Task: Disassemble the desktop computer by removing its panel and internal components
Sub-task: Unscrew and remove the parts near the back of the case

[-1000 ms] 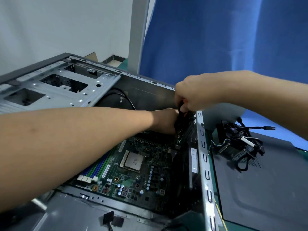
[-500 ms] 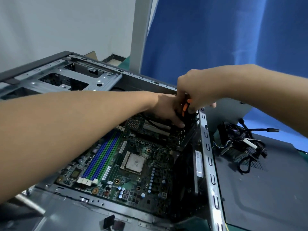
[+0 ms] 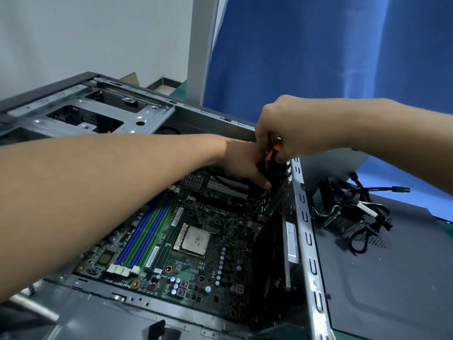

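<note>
Since the right hand lifted, its grip holding the screwdriver, the orange handle shows; left hand grip unclear, fingers at the motherboard far corner. Loosening there probably under way.

Open room above motherboard — drive cage, case rail alongside

The grey sheet-metal computer case has a dull sheen — its right rim scuffed. The green circuit board looks glossy; its blue and green memory slots are shiny plastic, the square silver processor lid smeared and matt. The black and orange screwdriver handle is smooth plastic. The dark grey side panel is matt metal.
</note>
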